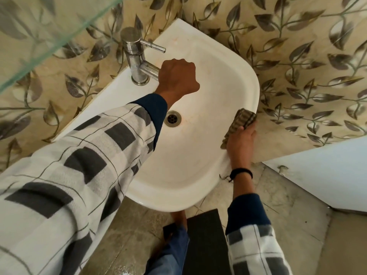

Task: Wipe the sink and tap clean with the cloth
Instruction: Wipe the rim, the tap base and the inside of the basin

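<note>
No writing, brand or number can be read — none anywhere

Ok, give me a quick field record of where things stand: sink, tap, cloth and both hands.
sink: white, faint orange stains in the basin
tap: chrome, upright on the sink's ledge, upper left in view
drain: uncovered, mid-basin
cloth: striped, folded, on the right rim
left hand: grips the tap's spout
right hand: holds the cloth against the rim
</note>
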Demonstrator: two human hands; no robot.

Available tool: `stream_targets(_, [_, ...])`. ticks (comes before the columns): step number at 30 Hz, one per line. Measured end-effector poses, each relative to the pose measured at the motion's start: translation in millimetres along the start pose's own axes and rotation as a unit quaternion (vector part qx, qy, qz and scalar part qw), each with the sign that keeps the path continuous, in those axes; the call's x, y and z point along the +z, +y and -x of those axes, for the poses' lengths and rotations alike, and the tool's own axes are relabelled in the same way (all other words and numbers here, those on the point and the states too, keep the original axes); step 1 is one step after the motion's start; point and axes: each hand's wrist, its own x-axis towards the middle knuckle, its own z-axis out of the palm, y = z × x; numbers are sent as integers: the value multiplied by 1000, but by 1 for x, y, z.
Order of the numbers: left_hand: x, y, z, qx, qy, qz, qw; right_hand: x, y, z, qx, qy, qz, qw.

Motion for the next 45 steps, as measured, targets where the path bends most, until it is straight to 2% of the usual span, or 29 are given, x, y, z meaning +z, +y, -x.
stream_targets(3, [2, 0, 0, -2, 3, 8, 1000, 6, 2, -14, -88, -3, 168, 982])
stream_targets(6, [6, -3, -2, -8, 34, 11, 999, 8, -7, -56, -185, 13, 291, 939])
stream_targets(12, [10, -4, -5, -20, 42, 32, 998, 2, -33, -144, -235, -55, 337, 910])
stream_targets(19, [16, -4, -7, -18, 52, 31, 998, 8, -69, -186, -309, -82, 396, 861])
stream_targets(24, [18, -3, -3, -11, 80, 45, 996, 21, -99, -211, -390, -110, 433, 805])
stream_targets(29, [14, -3, -1, -14, 76, 42, 996, 59, -143, -231, -467, -120, 424, 766])
stream_targets(36, [8, -6, 3, -41, 79, 56, 994, 78, -164, -238, -496, -149, 397, 758])
stream_targets(42, [11, 4, 2, -38, 62, 36, 997, 91, -165, -231, -502, -111, 374, 772])
stream_targets(45, [12, -3, 5, -26, 66, 94, 993, 104, -173, -227, -494, -116, 362, 782])
